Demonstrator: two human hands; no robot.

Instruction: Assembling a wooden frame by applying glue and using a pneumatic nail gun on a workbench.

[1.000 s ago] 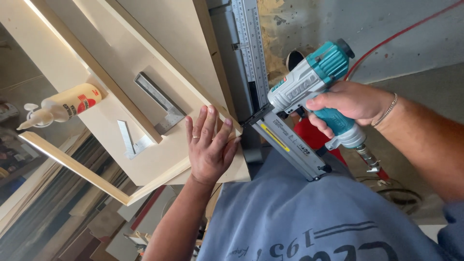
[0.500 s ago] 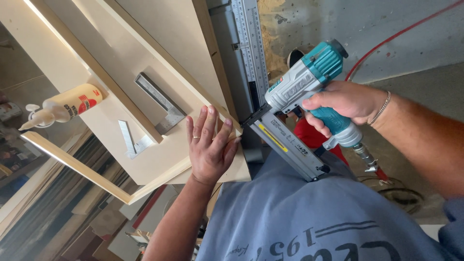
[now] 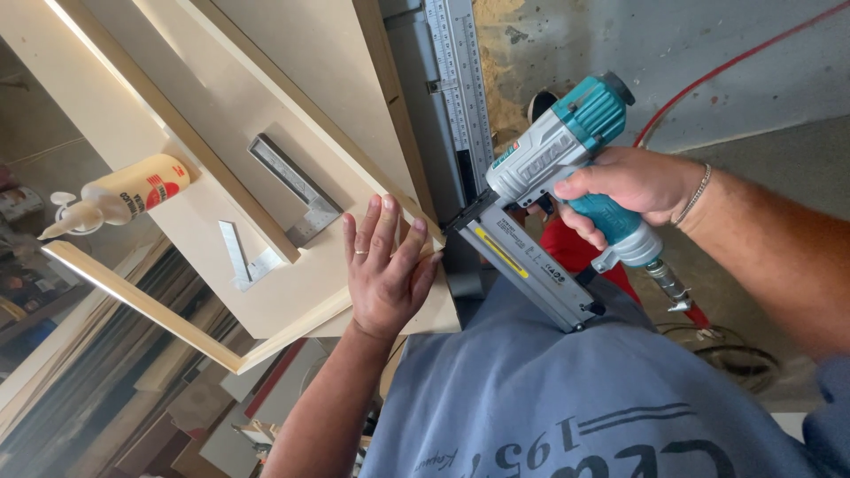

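Observation:
My right hand (image 3: 633, 190) grips the handle of a teal and grey pneumatic nail gun (image 3: 553, 173). Its nose rests against the near corner edge of a pale wooden panel (image 3: 266, 115). Flat on that same corner lies my left hand (image 3: 385, 270), fingers spread, pressing the panel and its thin edge strip (image 3: 305, 323). A red air hose (image 3: 735, 62) runs from the gun's base across the concrete floor.
On the panel lie a metal try square (image 3: 292, 186), a small metal bracket (image 3: 243, 257) and a glue bottle (image 3: 119, 195) on its side. A steel ruler (image 3: 456, 80) runs along the table edge. Stacked wood offcuts (image 3: 177, 407) sit below at left.
The nail gun has shifted slightly up and left, toward the panel's corner. My left hand stays flat in place.

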